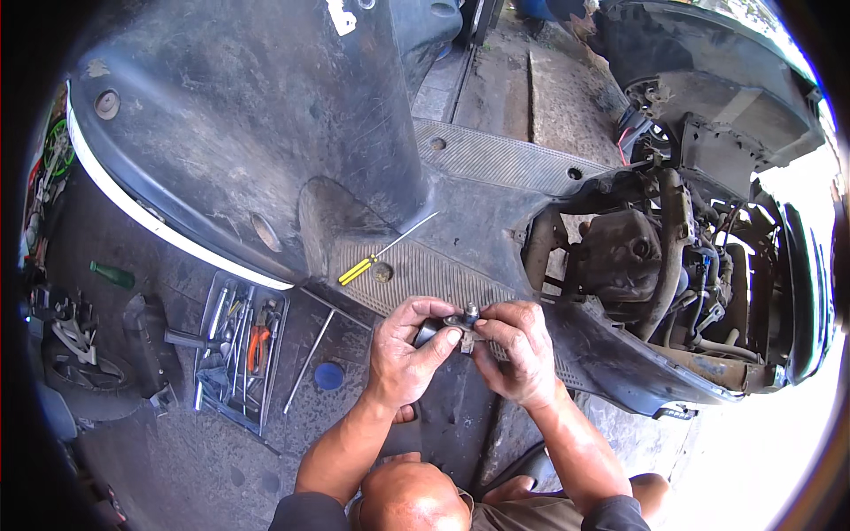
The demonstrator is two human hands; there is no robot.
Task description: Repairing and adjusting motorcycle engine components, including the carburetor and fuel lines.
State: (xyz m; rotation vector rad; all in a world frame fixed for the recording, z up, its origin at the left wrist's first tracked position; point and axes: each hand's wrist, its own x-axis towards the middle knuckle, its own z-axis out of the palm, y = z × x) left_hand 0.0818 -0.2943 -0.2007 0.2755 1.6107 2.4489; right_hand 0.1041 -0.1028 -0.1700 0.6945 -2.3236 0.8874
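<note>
A small mechanical part (pixel 468 329) with a dark round body and a metal fitting is held up between my hands, over the edge of the scooter's footboard (pixel 425 281). My left hand (pixel 407 350) is closed around the part's dark, rounded end (pixel 428 332), thumb pressed along its side. The fingertips of my right hand (pixel 518 345) pinch it beside the upright metal fitting (pixel 472 311). My fingers hide much of it, so its exact kind is unclear. On the ribbed footboard lies a screwdriver (pixel 360 266) with a yellow and black handle.
To the left, a tray (pixel 267 416) holds several tools, including orange-handled pliers (pixel 257 348). A long metal rod (pixel 309 362) leans by the footboard, near a blue round lid (pixel 328 376). A green bottle (pixel 112 273) lies farther left. At right, the scooter's engine bay (pixel 620 252) is exposed.
</note>
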